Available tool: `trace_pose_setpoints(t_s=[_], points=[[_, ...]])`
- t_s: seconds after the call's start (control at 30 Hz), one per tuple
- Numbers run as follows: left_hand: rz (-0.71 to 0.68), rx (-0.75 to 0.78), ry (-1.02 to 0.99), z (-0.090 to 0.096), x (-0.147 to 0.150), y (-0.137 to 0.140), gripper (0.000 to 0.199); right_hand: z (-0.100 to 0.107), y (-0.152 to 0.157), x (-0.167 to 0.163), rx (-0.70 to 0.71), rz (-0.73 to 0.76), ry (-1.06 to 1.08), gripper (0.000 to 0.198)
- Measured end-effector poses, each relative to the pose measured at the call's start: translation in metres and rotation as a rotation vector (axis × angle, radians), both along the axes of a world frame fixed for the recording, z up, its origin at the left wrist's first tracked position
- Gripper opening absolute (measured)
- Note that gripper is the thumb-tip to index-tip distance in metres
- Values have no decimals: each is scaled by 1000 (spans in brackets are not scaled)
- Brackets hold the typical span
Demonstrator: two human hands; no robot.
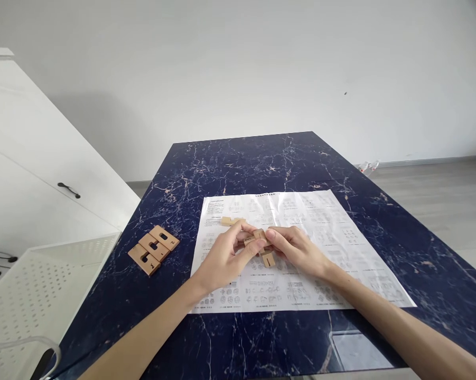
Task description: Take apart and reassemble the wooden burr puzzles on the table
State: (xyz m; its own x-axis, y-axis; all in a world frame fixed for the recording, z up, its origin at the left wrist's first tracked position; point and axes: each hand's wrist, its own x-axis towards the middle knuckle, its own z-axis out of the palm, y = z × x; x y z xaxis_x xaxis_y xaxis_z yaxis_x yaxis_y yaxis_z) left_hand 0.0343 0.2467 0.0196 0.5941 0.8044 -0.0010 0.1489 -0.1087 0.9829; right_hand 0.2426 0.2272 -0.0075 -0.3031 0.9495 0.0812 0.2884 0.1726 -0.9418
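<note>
Between both hands is a small group of interlocking wooden puzzle pieces (268, 258), held just over a printed instruction sheet (364, 274). My left hand (225, 253) is closed around its left side, thumb pressed on top. From the right, my right hand (295, 248) pinches the same pieces, its thumb meeting the left thumb. Fingers hide much of how the pieces join. A loose notched wooden stick (227, 221) lies on the sheet just beyond my left hand. Off to the left, flat slotted wooden pieces (154, 249) with numbers on them lie side by side on the tabletop.
The dark blue marble-patterned table (238, 163) reaches toward a pale wall. A flat rectangular object (358, 350), perhaps a phone, lies near the front edge by my right forearm. White cabinets (43, 153) and a perforated white bin (27, 295) stand left of the table.
</note>
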Motion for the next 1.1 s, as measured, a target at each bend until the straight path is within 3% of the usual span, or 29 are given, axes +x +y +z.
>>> trace_pose_setpoints(t_s=[0.23,0.37,0.47,0.6,0.7,0.87,1.0,1.1], points=[[-26,-97,-74,4,-2,6,31,-3,-2,1,-5,-26,84,61],[167,-144,-160,2,-4,12,38,-5,-1,1,217,-210,2,40],[348,-126,-206,-3,-9,20,43,-10,1,0,402,-222,-194,21],[557,10,-160,-10,-16,30,44,-16,-1,-4,489,-48,-421,53],[630,42,-94,-12,-19,34,41,-18,-3,-7,493,54,-526,67],[578,-34,-108,-10,-14,29,41,-18,-3,-8,501,33,-496,65],[402,-119,-164,-8,-6,21,40,-23,1,-6,497,-58,-426,48],[329,-138,-134,-9,-3,17,39,-26,4,-6,472,-113,-412,25]])
